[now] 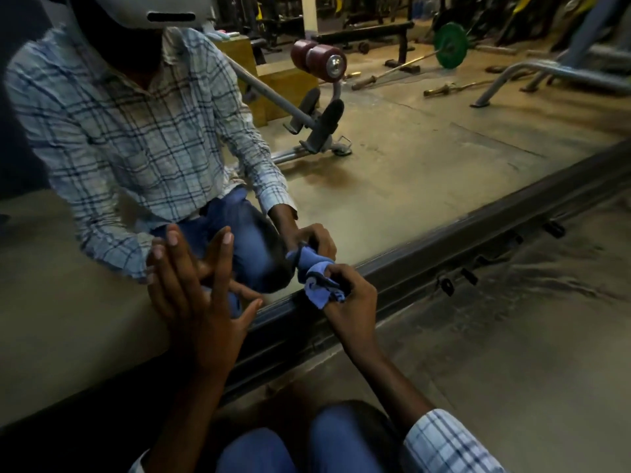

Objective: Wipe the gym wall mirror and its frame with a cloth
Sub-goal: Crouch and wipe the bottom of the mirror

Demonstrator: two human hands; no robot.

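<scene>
Mirror (392,158): glass, glossy, strongly reflective; a faint dull haze is noted over the lower part. Frame (426,254), along its lower edge: dark metal, smooth, low sheen, greyed by dust. Cloth (319,285), centre: blue woven fabric, soft, matt, crumpled, dark edging seen. Floor (512,353), right side: hard, concrete-like, matt, rough, streaked with dust. Sleeve (447,442), lower right: thin checked woven cloth, matt. Trousers (259,452), bottom centre: blue denim, matt. Roller pads (317,59), reflected at upper centre: maroon glossy covering, capped with bright polished metal.

Cloth (317,289): bunched, partly buried in right hand (353,297) grip
Mirror (409,141): cut off top, left
Far gym gear (532,25): dark, blurred
</scene>
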